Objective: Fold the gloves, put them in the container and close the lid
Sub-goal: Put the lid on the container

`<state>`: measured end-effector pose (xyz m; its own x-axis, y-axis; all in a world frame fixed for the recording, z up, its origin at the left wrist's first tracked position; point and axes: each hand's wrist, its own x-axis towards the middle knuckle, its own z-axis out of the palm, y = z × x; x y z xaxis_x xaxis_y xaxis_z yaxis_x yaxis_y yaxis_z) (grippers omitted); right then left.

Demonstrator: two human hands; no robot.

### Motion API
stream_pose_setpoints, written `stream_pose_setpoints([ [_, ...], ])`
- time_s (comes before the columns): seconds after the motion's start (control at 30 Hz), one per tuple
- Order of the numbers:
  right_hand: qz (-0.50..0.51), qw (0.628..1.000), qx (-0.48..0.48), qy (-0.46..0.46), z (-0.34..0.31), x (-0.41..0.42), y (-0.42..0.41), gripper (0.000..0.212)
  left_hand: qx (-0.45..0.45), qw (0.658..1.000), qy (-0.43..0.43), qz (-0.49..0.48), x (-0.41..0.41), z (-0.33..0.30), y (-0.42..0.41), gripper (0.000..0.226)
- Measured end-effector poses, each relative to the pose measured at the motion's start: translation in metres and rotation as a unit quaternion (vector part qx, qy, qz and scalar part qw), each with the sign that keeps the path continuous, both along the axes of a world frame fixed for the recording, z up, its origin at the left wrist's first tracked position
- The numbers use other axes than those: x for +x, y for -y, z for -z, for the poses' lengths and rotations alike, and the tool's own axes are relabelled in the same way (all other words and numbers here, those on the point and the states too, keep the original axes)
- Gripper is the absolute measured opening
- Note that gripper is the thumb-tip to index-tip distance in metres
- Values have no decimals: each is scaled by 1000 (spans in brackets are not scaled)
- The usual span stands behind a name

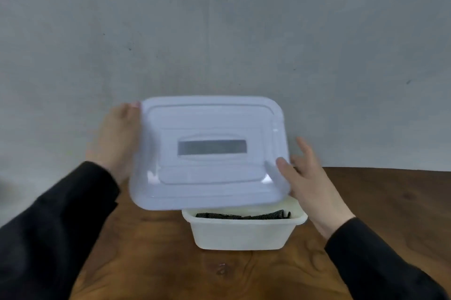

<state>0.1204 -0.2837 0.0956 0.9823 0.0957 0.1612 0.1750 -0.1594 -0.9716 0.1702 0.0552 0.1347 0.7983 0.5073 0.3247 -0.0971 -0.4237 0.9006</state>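
I have the lid (210, 153) up in the air, tilted toward me, with its near edge hanging over the far part of the container (240, 230). My left hand (117, 138) grips the lid's edge at nine o'clock, fingers curled behind it and a thumb tip showing at the far corner; most of the grasp is hidden by the plastic. My right hand (307, 177) is spread open at the lid's four o'clock corner, thumb pressed on the top face and fingers fanned loosely behind, steadying more than clamping. The container sits on the wooden table (151, 263) at about five o'clock from the lid's centre, just below its near edge, and the dark gloves (241, 215) lie inside, showing as a flat strip just under the rim. I judge folding and packing done, with only closing left. The risks I see are all about alignment. The lid sits left of the container, so if I lower it as it is, the left edge will overhang and the right rim will not seat. With my right hand so open, the tilted lid could slip from that corner and knock the light container along the table. If the gloves ride up near the rim, fabric could catch under the lip and keep the lid from sitting flush.
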Motion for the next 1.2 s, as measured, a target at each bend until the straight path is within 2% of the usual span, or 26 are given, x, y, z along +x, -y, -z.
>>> stream_pose_setpoints([
  [0.07, 7, 998, 49, -30, 4, 6, 4, 49, -97, 989, -39, 101, 1, 10, 30, 32],
  [0.13, 60, 993, 87, -49, 11, 12, 12, 31, -123, 978, -74, 152, 1, 23, 44, 24],
  [0.2, 111, 990, 60, -57, 21, 21, 22, 31, -131, 966, -115, 190, 5, 42, 54, 15],
  [0.23, 124, 990, 24, -59, 27, 25, 25, 32, -127, 962, -135, 200, 7, 52, 56, 19],
  [0.33, 136, 986, -61, -73, 43, 35, 26, 36, -62, 976, -133, 160, 14, 76, 70, 25],
  [0.6, 133, 976, -132, -114, 71, 45, 27, 40, 19, 966, -212, 147, 28, 106, 69, 17],
  [0.7, 111, 975, -138, -133, 78, 44, 34, 45, -21, 954, -246, 168, 29, 111, 65, 18],
  [0.77, 75, 979, -141, -127, 80, 39, 40, 45, -48, 943, -275, 179, 22, 113, 60, 38],
  [0.83, 40, 981, -144, -120, 82, 30, 43, 44, -46, 948, -262, 174, 3, 114, 56, 63],
  [0.9, 29, 982, -142, -118, 88, 24, 44, 55, -60, 958, -213, 183, -24, 114, 58, 69],
  [1.03, 55, 988, -75, -120, 99, 31, 38, 54, 7, 962, -164, 220, -54, 135, 72, 57],
  [1.1, 65, 989, -56, -122, 98, 41, 36, 52, 5, 965, -148, 218, -42, 142, 78, 52],
  [1.2, 68, 987, -75, -122, 98, 67, 39, 53, -12, 964, -138, 227, -10, 145, 80, 50],
])
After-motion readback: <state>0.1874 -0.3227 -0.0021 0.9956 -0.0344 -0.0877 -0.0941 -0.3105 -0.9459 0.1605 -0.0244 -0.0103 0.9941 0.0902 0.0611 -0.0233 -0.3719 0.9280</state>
